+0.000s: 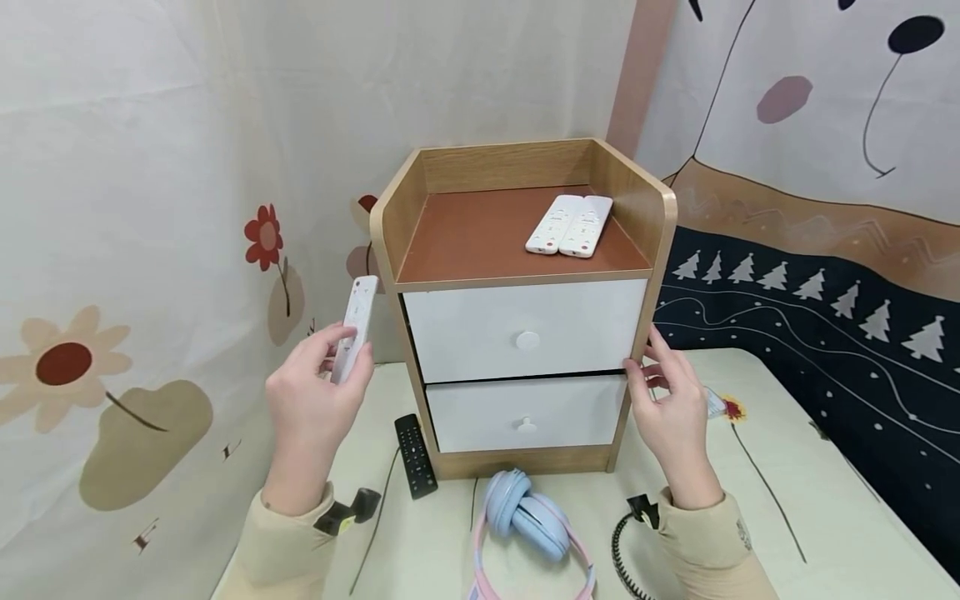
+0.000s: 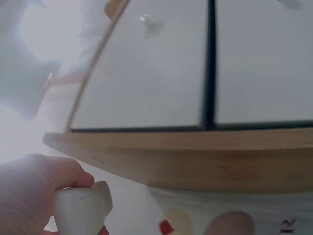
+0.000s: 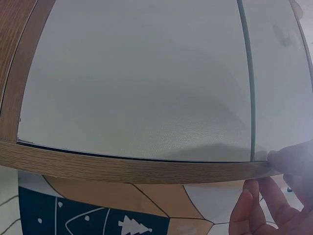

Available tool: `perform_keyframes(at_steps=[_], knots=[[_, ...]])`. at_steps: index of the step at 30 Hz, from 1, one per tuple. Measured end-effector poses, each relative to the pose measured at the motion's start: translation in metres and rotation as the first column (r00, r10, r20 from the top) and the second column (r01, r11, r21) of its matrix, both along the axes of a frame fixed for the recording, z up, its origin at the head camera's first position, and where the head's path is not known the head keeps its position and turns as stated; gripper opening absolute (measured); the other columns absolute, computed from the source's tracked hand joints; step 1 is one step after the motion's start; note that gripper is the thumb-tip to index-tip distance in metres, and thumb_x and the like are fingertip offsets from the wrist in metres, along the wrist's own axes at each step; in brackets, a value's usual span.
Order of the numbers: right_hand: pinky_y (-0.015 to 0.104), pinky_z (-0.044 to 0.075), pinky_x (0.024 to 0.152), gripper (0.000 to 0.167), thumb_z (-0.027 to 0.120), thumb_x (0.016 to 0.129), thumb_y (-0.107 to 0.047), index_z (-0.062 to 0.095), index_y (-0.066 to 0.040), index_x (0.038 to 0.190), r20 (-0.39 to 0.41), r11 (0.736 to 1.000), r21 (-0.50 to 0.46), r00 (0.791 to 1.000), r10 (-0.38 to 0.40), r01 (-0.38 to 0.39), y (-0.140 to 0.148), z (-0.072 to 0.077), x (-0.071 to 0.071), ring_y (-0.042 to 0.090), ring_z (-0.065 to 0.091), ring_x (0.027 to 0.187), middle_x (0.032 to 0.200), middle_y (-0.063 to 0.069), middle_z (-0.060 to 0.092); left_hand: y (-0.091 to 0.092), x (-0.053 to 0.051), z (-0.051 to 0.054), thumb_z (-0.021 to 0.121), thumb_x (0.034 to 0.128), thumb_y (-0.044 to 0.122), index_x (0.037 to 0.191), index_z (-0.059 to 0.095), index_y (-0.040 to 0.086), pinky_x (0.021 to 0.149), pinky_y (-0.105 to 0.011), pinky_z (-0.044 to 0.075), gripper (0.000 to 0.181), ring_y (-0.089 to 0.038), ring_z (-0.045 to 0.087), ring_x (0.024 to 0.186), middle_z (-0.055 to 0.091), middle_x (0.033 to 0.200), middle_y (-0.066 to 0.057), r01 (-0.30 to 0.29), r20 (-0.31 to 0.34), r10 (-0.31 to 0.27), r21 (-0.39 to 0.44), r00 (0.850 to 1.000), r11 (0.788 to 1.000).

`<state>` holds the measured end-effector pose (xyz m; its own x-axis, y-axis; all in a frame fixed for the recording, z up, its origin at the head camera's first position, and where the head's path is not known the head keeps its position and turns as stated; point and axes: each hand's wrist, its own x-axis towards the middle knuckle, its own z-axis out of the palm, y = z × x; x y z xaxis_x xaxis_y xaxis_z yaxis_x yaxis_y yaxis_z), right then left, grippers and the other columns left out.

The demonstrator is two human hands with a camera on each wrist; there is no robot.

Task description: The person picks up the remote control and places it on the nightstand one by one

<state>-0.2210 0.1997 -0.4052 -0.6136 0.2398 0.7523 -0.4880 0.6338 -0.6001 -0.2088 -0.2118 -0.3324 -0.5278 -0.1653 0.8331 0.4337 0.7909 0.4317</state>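
My left hand grips a white remote control, held upright to the left of a small wooden cabinet. In the left wrist view only the blunt end of that remote shows past the fingers. My right hand holds the cabinet's right front edge, thumb at the front and fingers along the outer side. The right wrist view shows this wooden edge between thumb and fingers. Two more white remotes lie side by side on the cabinet's brown top. Both white drawers are closed.
A black remote lies by the cabinet's lower left corner. Blue and pink headphones rest in front of it. A coiled black cord hangs by the right wrist. Patterned cloth hangs behind the pale table.
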Motion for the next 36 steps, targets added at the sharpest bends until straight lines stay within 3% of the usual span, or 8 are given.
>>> perform_keyframes(at_steps=[3,12,17,20,25,28,32,36], knots=[[-0.002,0.046,0.085,0.060,0.076,0.100,-0.001,0.059,-0.006,0.157,-0.003,1.000,0.004,1.000,0.000,0.000,0.000,0.000,-0.001,-0.021,0.053,0.093,0.120,0.026,0.074,0.004,0.002,0.011,0.083,0.0943,0.017,0.120,0.082,0.005,0.079,0.005,0.041,0.028,-0.035,0.079,0.085,0.082,0.126,-0.013,0.026,-0.043,-0.025,0.030,0.999,0.999],[-0.002,0.045,0.085,0.061,0.076,0.100,-0.002,0.059,-0.007,0.158,0.010,1.000,0.001,1.000,-0.002,0.002,-0.001,0.001,0.000,-0.021,0.052,0.093,0.121,0.026,0.074,0.011,0.007,0.039,0.085,0.0920,0.013,0.120,0.084,0.005,0.083,-0.001,0.049,0.029,-0.030,0.076,0.086,0.083,0.128,-0.010,0.077,-0.190,-0.059,0.087,0.980,0.993],[-0.002,0.045,0.086,0.061,0.076,0.100,-0.002,0.058,-0.007,0.159,0.010,1.000,0.000,1.000,-0.001,0.001,-0.001,0.001,0.001,-0.022,0.052,0.094,0.122,0.026,0.074,0.019,0.009,0.057,0.085,0.0911,0.013,0.116,0.084,0.004,0.088,-0.010,0.055,0.026,-0.019,0.076,0.095,0.083,0.125,-0.009,0.130,-0.287,-0.091,0.117,0.954,0.985],[-0.003,0.044,0.086,0.061,0.076,0.100,-0.002,0.058,-0.007,0.159,0.009,1.000,-0.001,1.000,-0.004,0.004,-0.002,0.000,0.001,-0.022,0.052,0.094,0.122,0.026,0.074,0.026,0.010,0.067,0.085,0.0908,0.012,0.113,0.085,0.003,0.089,-0.012,0.056,0.024,-0.019,0.078,0.103,0.084,0.124,-0.009,0.170,-0.330,-0.125,0.113,0.936,0.979],[-0.003,0.044,0.086,0.061,0.076,0.100,-0.002,0.059,-0.007,0.158,0.009,1.000,-0.001,1.000,-0.008,0.008,-0.001,0.000,0.001,-0.023,0.052,0.093,0.121,0.026,0.073,0.042,0.013,0.081,0.084,0.0914,0.012,0.113,0.085,0.003,0.089,-0.013,0.057,0.024,-0.029,0.079,0.109,0.083,0.126,-0.011,0.245,-0.353,-0.204,0.073,0.913,0.967],[-0.003,0.044,0.086,0.061,0.076,0.100,-0.002,0.059,-0.007,0.158,0.013,1.000,-0.001,1.000,-0.005,0.005,-0.001,0.000,0.000,-0.022,0.052,0.093,0.121,0.026,0.073,0.050,0.014,0.088,0.085,0.0910,0.013,0.112,0.085,0.004,0.088,-0.012,0.056,0.023,-0.030,0.079,0.110,0.083,0.125,-0.011,0.261,-0.357,-0.227,0.049,0.906,0.964],[-0.003,0.044,0.085,0.061,0.076,0.100,-0.002,0.059,-0.007,0.158,0.012,1.000,-0.001,1.000,-0.004,0.004,-0.001,-0.001,0.000,-0.022,0.051,0.093,0.121,0.026,0.073,0.061,0.012,0.096,0.085,0.0909,0.017,0.111,0.086,0.006,0.087,-0.014,0.055,0.023,-0.028,0.080,0.109,0.083,0.124,-0.010,0.255,-0.345,-0.234,0.016,0.909,0.967],[-0.003,0.044,0.085,0.061,0.076,0.100,-0.002,0.059,-0.007,0.158,0.008,1.000,0.000,1.000,-0.004,0.004,0.000,-0.001,0.000,-0.022,0.052,0.093,0.121,0.026,0.074,0.072,0.007,0.103,0.084,0.0915,0.019,0.111,0.086,0.007,0.083,-0.032,0.062,0.023,-0.026,0.079,0.109,0.083,0.123,-0.010,0.251,-0.317,-0.248,-0.032,0.915,0.967]])
